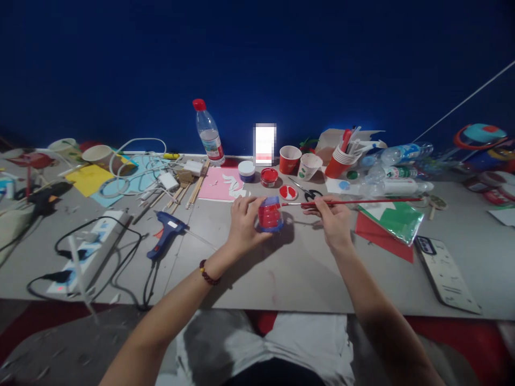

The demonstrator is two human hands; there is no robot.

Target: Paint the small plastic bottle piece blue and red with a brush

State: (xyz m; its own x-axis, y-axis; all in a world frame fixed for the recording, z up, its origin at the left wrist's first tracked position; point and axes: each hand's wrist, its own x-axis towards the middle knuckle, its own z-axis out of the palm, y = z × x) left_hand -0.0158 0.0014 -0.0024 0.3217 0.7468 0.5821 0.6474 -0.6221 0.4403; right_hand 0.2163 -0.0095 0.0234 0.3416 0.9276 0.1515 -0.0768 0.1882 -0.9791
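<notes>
My left hand (246, 221) is closed around a small piece painted red with blue ends (269, 215), which looks like a cut plastic bottle part; I cannot make out its kind for certain. Between the fingers of my right hand (332, 217) is a long red paintbrush (374, 201), its tip at the painted piece's right side. Beyond my hands stand an uncapped jar of red paint (269, 177) and its red-smeared lid (288, 193). A blue paint jar with a white lid (247, 171) is beside them. Black-handled scissors (311, 194) lie just past the brush.
On the left are a blue glue gun (168, 231), a power strip (90, 252) and tangled cords. Behind stand a water bottle (209, 136) and paper cups (290, 161). At right lie a green packet (396, 220), a phone (446, 273) and plastic bottles (402, 186).
</notes>
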